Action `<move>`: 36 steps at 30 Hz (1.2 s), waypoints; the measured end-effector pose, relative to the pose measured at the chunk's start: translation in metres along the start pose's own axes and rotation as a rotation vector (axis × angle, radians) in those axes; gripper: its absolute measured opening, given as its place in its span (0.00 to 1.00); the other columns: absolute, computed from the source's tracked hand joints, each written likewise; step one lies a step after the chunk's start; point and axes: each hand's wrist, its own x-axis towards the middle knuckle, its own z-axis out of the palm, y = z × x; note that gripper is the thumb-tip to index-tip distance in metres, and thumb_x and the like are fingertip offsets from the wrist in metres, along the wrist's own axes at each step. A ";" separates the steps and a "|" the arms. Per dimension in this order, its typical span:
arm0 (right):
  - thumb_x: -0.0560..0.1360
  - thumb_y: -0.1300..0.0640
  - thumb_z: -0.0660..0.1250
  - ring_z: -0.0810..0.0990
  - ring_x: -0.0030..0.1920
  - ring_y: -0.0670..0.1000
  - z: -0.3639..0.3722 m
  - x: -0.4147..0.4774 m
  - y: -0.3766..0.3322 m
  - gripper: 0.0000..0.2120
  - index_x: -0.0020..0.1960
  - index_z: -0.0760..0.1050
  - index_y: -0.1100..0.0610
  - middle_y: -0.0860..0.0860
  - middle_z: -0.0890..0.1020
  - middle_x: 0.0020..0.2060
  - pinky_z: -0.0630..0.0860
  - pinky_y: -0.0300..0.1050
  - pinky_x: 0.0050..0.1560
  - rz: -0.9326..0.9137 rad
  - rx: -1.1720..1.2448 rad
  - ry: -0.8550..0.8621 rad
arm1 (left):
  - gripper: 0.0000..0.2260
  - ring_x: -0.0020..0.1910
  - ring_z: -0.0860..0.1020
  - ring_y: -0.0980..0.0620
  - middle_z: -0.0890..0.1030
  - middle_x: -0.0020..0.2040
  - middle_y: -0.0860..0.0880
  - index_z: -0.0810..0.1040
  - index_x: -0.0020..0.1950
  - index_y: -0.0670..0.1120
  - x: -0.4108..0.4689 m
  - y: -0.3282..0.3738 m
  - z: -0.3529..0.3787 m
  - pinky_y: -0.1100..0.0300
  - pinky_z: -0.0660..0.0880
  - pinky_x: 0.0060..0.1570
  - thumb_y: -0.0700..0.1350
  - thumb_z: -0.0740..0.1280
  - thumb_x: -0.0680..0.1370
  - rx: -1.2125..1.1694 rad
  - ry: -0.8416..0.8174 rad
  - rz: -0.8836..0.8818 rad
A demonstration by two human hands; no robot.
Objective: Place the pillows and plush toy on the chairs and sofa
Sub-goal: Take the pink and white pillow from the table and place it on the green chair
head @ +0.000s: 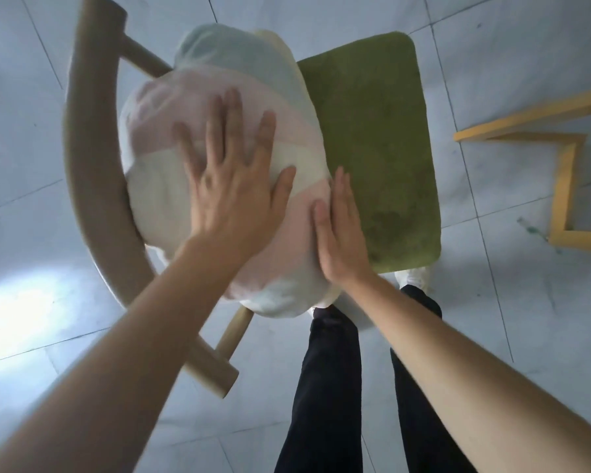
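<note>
head view, left hand (232, 186) flat, fingers spread on pillow (185, 107), right hand (338, 233) flat against its side, chair (372, 131)

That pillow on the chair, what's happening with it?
A person stands over a wooden chair with a green seat and is settling a striped pillow against its curved back. The left hand lies flat and spread on top of the pillow; the right hand presses flat against its side. Neither hand grips it. Half of the seat is bare.
</note>
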 end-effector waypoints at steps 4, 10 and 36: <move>0.81 0.34 0.47 0.44 0.82 0.50 -0.006 0.067 -0.039 0.38 0.83 0.42 0.53 0.52 0.47 0.83 0.43 0.50 0.81 -0.021 -0.024 -0.042 | 0.32 0.83 0.44 0.39 0.45 0.84 0.38 0.52 0.84 0.48 -0.059 0.002 0.019 0.30 0.42 0.76 0.60 0.56 0.84 -0.075 0.013 -0.118; 0.83 0.38 0.52 0.45 0.82 0.56 0.013 0.150 -0.103 0.35 0.83 0.46 0.54 0.56 0.49 0.83 0.44 0.51 0.81 -0.142 -0.119 -0.102 | 0.35 0.82 0.45 0.35 0.47 0.83 0.35 0.53 0.83 0.46 -0.099 0.020 0.036 0.31 0.45 0.76 0.60 0.60 0.82 -0.104 0.034 -0.178; 0.83 0.36 0.51 0.55 0.80 0.45 -0.159 -0.170 -0.145 0.32 0.82 0.53 0.48 0.45 0.57 0.81 0.53 0.40 0.74 -0.117 -0.456 -0.291 | 0.27 0.73 0.72 0.44 0.75 0.73 0.45 0.61 0.81 0.50 -0.227 0.009 -0.157 0.49 0.69 0.70 0.54 0.63 0.83 -1.026 0.034 -0.598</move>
